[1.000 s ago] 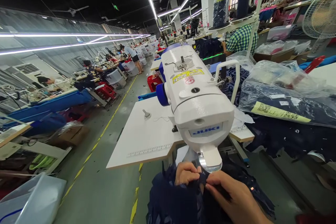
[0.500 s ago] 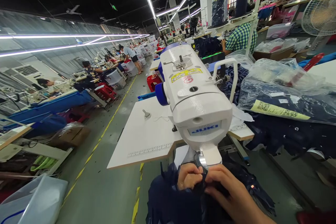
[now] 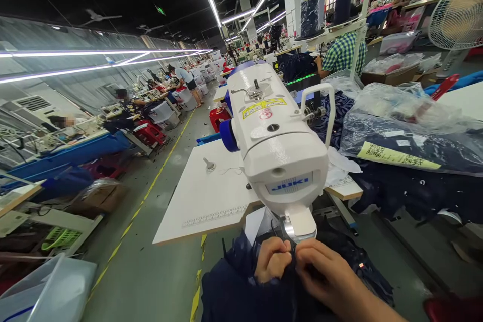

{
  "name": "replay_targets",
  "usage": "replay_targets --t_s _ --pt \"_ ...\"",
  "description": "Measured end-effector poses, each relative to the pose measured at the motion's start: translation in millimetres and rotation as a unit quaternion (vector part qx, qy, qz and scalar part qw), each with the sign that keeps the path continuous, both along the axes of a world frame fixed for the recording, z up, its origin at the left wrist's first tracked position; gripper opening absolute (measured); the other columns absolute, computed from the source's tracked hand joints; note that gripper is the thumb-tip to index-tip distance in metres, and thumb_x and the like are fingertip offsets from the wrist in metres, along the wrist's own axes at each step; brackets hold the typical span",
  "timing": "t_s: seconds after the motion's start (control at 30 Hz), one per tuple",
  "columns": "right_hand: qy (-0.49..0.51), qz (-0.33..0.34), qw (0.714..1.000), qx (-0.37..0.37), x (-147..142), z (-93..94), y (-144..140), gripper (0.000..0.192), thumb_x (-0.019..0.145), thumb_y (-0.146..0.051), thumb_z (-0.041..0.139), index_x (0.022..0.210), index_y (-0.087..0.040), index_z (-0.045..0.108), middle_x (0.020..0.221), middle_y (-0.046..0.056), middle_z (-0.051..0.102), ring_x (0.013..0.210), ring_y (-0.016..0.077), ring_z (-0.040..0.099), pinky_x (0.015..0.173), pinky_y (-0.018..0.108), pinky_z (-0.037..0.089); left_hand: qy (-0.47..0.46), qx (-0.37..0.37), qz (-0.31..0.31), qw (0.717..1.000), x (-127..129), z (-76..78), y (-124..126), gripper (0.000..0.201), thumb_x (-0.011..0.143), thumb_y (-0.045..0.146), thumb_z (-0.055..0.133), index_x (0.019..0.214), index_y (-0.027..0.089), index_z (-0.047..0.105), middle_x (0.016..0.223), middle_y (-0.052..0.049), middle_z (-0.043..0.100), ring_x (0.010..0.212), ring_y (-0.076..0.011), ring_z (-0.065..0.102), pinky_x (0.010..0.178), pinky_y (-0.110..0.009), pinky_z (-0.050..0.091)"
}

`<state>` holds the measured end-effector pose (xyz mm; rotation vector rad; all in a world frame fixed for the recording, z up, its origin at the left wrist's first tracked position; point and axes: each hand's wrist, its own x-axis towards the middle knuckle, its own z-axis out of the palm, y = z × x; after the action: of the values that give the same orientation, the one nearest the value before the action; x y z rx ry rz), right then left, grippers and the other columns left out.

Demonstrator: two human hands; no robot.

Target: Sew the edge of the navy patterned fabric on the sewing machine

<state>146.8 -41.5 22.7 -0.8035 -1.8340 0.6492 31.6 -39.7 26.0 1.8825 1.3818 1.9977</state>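
Two hands pinch navy cloth under the sewing machine head

Both hands meet at 6 o'clock in the head view, right below the needle end of the white sewing machine (image 3: 277,143). The left hand (image 3: 272,260) is curled into a loose fist, its fingers (image 3: 281,247) clenched on a fold of the dark navy fabric (image 3: 237,289). The right hand (image 3: 322,274) comes in from 5 o'clock, and its fingers (image 3: 306,250) grasp the same fold, so that the two sets of fingertips touch or nearly touch. The fabric bunches under and around both hands, spreads toward 7 o'clock, and lies just beneath the silver foot of the machine; whether it sits under the needle I cannot tell.

The machine stands on a white counter (image 3: 202,196) with a ruler strip along its near edge, reaching out toward 9 o'clock. At 3 o'clock, clear plastic bags (image 3: 407,121) of dark garments lie piled, one with a yellow label (image 3: 396,156). Further off at 1 o'clock a person in a green checked shirt (image 3: 341,53) sits at another station, and a fan (image 3: 458,12) stands at 2 o'clock. Rows of other workers line the aisle at 10 o'clock, with red stools (image 3: 151,131) beside them
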Motion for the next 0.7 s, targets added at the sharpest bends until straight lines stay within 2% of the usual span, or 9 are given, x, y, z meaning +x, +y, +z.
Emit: replay_targets --t_s 0.13,0.23,0.33,0.47,0.6,0.7 --pt "-0.017 -0.081 0.993 0.084 3.1 1.6 1.3 0.020 0.083 -0.002 0.043 0.081 -0.022 0.047 0.076 0.003 0.060 0.072 0.0133 0.062 0.064 0.021 0.053 0.030 -0.021 -0.001 0.999 1.4 -2.0 -0.2 0.022 0.075 0.009 0.053 0.057 0.018 0.045 0.070 0.007 0.049 0.058 -0.0052 0.049 0.054 -0.017 0.045" --pt "-0.037 -0.100 0.990 0.097 8.8 -6.1 1.2 0.016 0.087 -0.006 0.044 0.088 -0.021 0.050 0.080 0.004 0.061 0.072 0.0144 0.061 0.064 0.024 0.054 0.095 -0.030 0.011 0.995 -1.8 -2.0 0.9 0.015 0.075 0.012 0.057 0.063 0.022 0.053 0.064 0.006 0.050 0.049 -0.0065 0.045 0.042 -0.021 0.035" --pt "-0.054 -0.082 0.991 0.086 15.5 -11.5 0.4 0.014 0.091 -0.010 0.045 0.097 -0.021 0.052 0.083 0.004 0.061 0.072 0.0151 0.060 0.065 0.026 0.054 0.099 -0.043 -0.016 0.994 -7.6 -1.4 2.8 0.010 0.075 0.016 0.062 0.068 0.023 0.058 0.062 0.005 0.052 0.049 -0.0075 0.050 0.042 -0.021 0.039" --pt "-0.087 -0.019 0.992 0.088 26.4 -3.2 -1.9 0.025 0.093 -0.011 0.044 0.116 -0.018 0.051 0.098 0.008 0.063 0.090 0.0180 0.061 0.078 0.029 0.054 0.120 -0.069 -0.030 0.990 -16.4 -0.3 4.2 0.006 0.079 0.026 0.061 0.081 0.024 0.066 0.065 0.002 0.059 0.053 -0.0098 0.054 0.049 -0.021 0.045" --pt "-0.121 0.007 0.978 0.167 37.1 6.8 -3.4 0.030 0.092 -0.007 0.046 0.119 -0.018 0.051 0.097 0.008 0.066 0.095 0.0193 0.061 0.085 0.032 0.053 0.128 -0.112 -0.068 0.983 -23.7 -0.5 3.7 0.007 0.078 0.027 0.063 0.080 0.026 0.070 0.067 0.002 0.057 0.052 -0.0093 0.054 0.047 -0.020 0.043" --pt "-0.133 0.011 0.967 0.216 40.2 0.3 -4.2 0.035 0.090 -0.004 0.047 0.122 -0.020 0.051 0.094 0.006 0.067 0.095 0.0202 0.062 0.085 0.033 0.053 0.090 -0.114 -0.122 0.982 -28.5 -1.6 1.8 0.007 0.079 0.024 0.063 0.080 0.025 0.070 0.073 0.001 0.061 0.059 -0.0105 0.060 0.053 -0.021 0.048"
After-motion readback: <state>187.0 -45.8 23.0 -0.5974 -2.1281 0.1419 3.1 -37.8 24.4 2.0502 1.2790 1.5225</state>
